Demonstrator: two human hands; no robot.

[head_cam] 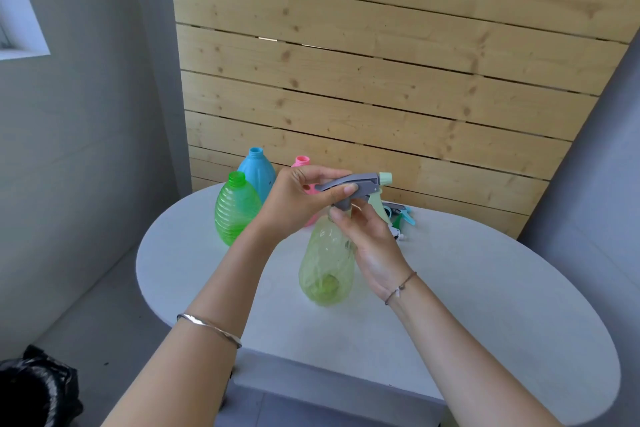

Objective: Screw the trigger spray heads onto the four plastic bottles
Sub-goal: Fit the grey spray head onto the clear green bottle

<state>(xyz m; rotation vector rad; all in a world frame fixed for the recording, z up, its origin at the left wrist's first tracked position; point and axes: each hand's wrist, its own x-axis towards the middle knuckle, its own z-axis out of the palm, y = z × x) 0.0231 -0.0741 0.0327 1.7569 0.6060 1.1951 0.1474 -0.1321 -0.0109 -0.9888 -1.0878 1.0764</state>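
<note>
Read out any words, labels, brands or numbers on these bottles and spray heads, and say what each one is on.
No text reads clearly.
On the blue bottle: a small dark mark on its side, too small and blurred to read.
On the held spray head and pale green bottle: no text visible.

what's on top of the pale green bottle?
A grey spray head sits on it, gripped by the left hand. The right hand pinches the collar, covering the pale green bottle's neck, so thread seating is hidden.
</note>
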